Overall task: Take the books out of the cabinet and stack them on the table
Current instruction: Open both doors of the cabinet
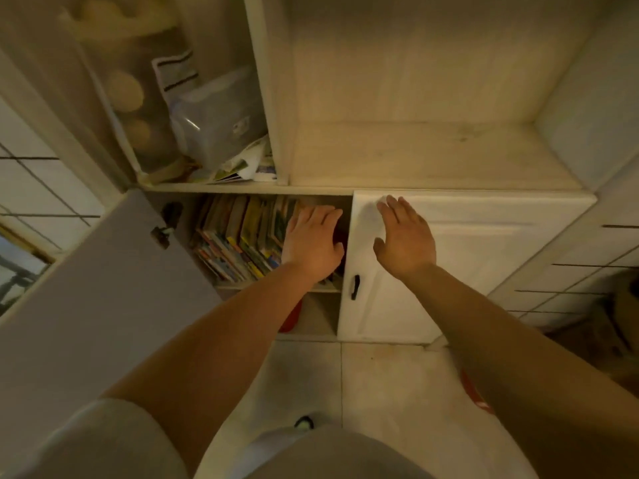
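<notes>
Several colourful books [238, 236] stand leaning in a row on the upper shelf of the low cabinet [249, 189], whose left door [103, 271] is swung wide. My left hand [313, 243] reaches into the opening at the right end of the row, fingers straight, over the last books. My right hand [403, 233] lies flat with straight fingers on the shut right cabinet door [484, 257]. Neither hand holds anything.
A black handle [355, 287] sits on the right door's left edge. Above the cabinet runs a bare wooden counter shelf [432, 157]. A cluttered compartment with a plastic bag [214, 122] and papers is at the upper left. A red object [292, 318] sits on the lower shelf.
</notes>
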